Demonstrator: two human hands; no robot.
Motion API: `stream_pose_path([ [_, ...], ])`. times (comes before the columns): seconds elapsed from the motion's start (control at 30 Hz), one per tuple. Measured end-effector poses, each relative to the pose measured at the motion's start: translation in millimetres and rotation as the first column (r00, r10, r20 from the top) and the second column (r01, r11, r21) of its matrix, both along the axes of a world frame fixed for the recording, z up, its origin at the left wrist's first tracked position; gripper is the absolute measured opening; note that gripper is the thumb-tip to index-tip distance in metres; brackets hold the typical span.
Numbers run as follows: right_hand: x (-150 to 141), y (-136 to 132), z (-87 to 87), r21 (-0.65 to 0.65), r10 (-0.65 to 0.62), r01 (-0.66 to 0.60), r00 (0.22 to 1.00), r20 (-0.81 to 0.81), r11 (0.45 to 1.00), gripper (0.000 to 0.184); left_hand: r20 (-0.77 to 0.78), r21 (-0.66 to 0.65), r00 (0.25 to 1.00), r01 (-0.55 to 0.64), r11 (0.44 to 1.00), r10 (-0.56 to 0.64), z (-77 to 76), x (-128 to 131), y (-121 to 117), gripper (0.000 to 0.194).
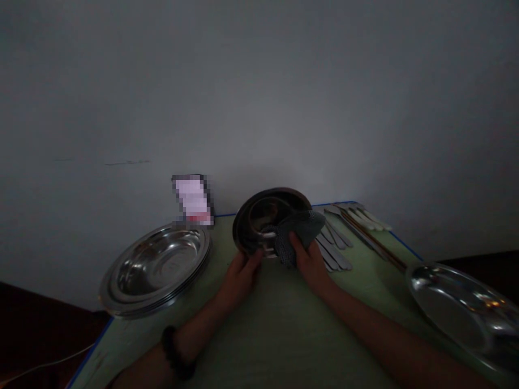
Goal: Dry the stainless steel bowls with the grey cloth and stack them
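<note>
A round metal basin (248, 216) is tilted up above the middle of the table, its shiny inside facing me. My left hand (242, 273) grips its lower left rim, thumb on the near side. In my right hand (310, 262) is a dark patterned cloth (302, 229), bunched between thumb and fingers against the basin's right side. The cloth covers part of the basin's inside and rim. Part of the fingers of both hands is hidden behind the basin and the cloth.
A stack of metal basins (121, 292) stands at the left, before a propped phone (191, 197). Several metal utensils (334, 259), long brown chopsticks (375, 240) and white-handled cutlery (371, 219) lie to the right. Another metal dish (450, 319) sits at the right edge of the green table (279, 335). A wall (259, 97) rises behind.
</note>
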State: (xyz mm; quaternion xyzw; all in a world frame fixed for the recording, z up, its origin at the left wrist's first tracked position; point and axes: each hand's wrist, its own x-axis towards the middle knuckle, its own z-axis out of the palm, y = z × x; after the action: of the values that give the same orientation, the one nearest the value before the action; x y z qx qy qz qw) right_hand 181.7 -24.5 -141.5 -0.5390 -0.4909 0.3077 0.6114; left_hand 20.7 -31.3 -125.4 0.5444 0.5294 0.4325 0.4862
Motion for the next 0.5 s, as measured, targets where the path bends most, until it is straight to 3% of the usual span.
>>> stream_pose_path([
  [0.13, 0.4, -0.9, -0.1, -0.007, 0.015, -0.015, 0.999, 0.030, 1.000, 0.044, 0.037, -0.112, 0.986, -0.156, 0.981, 0.161, 6.3, -1.1, 0.5, 0.032],
  [0.37, 0.5, -0.5, -4.0, -0.027, -0.062, 0.062, 0.998, 0.011, 0.998, 0.060, 0.018, -0.003, 0.997, -0.072, 0.997, 0.072, 6.9, -2.0, -0.2, 0.034],
  [0.5, 1.6, 1.1, -10.0, -0.024, -0.100, 0.101, 0.994, 0.031, 0.995, 0.065, 0.003, 0.004, 0.990, -0.141, 0.990, 0.141, 6.3, -2.3, -0.4, 0.027],
])
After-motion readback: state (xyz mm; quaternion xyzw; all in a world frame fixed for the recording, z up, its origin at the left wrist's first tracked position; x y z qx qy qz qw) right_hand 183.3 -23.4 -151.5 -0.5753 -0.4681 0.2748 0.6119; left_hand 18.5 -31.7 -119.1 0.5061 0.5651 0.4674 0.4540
